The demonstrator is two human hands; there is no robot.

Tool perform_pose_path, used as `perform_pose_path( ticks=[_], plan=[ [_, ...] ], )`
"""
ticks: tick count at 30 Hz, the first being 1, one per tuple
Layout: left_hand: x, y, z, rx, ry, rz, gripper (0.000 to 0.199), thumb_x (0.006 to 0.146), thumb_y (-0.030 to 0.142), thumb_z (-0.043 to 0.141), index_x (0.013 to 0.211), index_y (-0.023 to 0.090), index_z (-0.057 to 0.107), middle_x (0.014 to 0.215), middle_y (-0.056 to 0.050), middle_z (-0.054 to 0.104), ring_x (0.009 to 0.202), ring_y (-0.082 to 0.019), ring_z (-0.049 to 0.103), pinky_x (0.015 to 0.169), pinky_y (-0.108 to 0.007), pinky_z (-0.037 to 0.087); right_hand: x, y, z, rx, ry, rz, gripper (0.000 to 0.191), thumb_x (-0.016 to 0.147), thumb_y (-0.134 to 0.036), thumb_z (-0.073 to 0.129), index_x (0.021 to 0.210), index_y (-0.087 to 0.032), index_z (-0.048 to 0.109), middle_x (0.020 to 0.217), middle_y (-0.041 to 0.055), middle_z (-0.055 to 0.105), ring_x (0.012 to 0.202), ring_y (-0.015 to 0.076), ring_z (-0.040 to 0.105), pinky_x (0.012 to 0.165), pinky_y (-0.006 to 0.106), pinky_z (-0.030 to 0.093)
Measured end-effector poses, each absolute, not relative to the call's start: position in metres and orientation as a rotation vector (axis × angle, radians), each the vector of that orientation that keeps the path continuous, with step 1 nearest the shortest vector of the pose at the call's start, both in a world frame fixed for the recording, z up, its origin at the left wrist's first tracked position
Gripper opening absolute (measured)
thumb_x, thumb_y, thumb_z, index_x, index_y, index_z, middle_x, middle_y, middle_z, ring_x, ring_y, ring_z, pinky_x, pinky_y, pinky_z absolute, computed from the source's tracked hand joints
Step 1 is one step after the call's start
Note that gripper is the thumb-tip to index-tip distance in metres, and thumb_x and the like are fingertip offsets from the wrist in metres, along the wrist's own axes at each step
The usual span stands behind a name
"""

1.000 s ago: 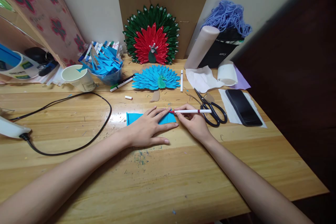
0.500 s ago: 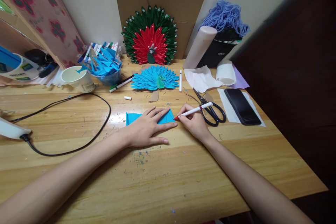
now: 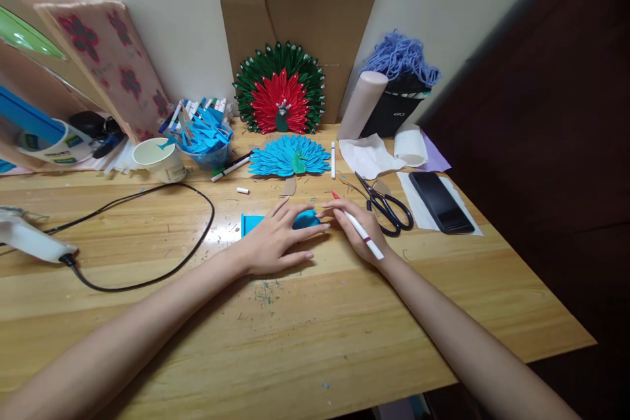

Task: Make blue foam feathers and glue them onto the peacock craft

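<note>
A blue strip (image 3: 252, 224), paper or cloth, lies flat on the wooden table with its left end folded up in a narrow ridge. Across its middle rests my left hand (image 3: 278, 237), fingers spread, covering much of it. My right hand (image 3: 368, 228) grips a white felt-tip marker (image 3: 365, 236) with a red tip, which points up and away from the strip. The thumb and forefinger of that hand touch the strip's right end, which looks bunched or lifted. Just beyond the hands sits a blue petalled peacock (image 3: 275, 156) with a green body.
Black-handled scissors (image 3: 388, 210) and a phone (image 3: 440, 202) lie to the right. A glue gun (image 3: 34, 236) with a looping cord is at left, near a paper cup (image 3: 160, 161) and a tub of blue pieces (image 3: 209, 151). A red-green peacock (image 3: 280, 95) leans on cardboard (image 3: 305, 6).
The marker's tip has left the strip and the marker has swung back in my right hand. Right fingertips now touch the strip's end. My left hand stays on the strip; the view has tilted up.
</note>
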State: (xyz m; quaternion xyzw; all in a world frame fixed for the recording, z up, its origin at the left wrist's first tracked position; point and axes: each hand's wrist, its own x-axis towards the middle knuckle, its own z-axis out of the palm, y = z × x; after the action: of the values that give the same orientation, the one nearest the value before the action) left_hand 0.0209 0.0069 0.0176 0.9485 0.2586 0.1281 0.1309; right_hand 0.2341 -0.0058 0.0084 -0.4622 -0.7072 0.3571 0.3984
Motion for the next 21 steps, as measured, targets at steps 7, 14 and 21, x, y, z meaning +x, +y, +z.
perform_pose_path(
  ticks=[7, 14, 21],
  plan=[
    [0.007, -0.013, 0.023, 2.683, 0.903, 0.317, 0.049, 0.088, 0.048, 0.034, 0.126, 0.021, 0.048, 0.121, -0.011, 0.048, 0.108, -0.025, 0.046, 0.093, -0.041, 0.038, 0.23, -0.011, 0.015, -1.129, -1.803, 0.735, 0.025, 0.089, -0.034, 0.038, 0.099, -0.023, 0.059, 0.084, 0.0039, 0.068, 0.092, 0.0196, 0.06, 0.087, 0.037, 0.041],
    [0.0, -0.019, 0.011, 2.678, 0.876, 0.337, 0.056, 0.087, 0.051, 0.036, 0.136, 0.025, 0.034, 0.142, -0.011, 0.031, 0.125, -0.028, 0.034, 0.101, -0.045, 0.031, 0.205, -0.008, 0.005, -1.075, -1.558, 1.017, 0.025, 0.085, -0.037, 0.041, 0.102, -0.021, 0.051, 0.083, 0.0022, 0.057, 0.081, 0.0158, 0.056, 0.077, 0.029, 0.045],
    [0.0, -0.019, 0.008, 2.657, 0.895, 0.323, 0.058, 0.086, 0.052, 0.037, 0.137, 0.024, 0.033, 0.147, -0.012, 0.021, 0.133, -0.029, 0.023, 0.105, -0.046, 0.026, 0.2, 0.003, -0.007, -1.11, -1.609, 1.119, 0.008, 0.079, -0.026, 0.049, 0.078, -0.018, 0.05, 0.071, -0.002, 0.051, 0.066, 0.0122, 0.05, 0.058, 0.023, 0.039]
  ],
)
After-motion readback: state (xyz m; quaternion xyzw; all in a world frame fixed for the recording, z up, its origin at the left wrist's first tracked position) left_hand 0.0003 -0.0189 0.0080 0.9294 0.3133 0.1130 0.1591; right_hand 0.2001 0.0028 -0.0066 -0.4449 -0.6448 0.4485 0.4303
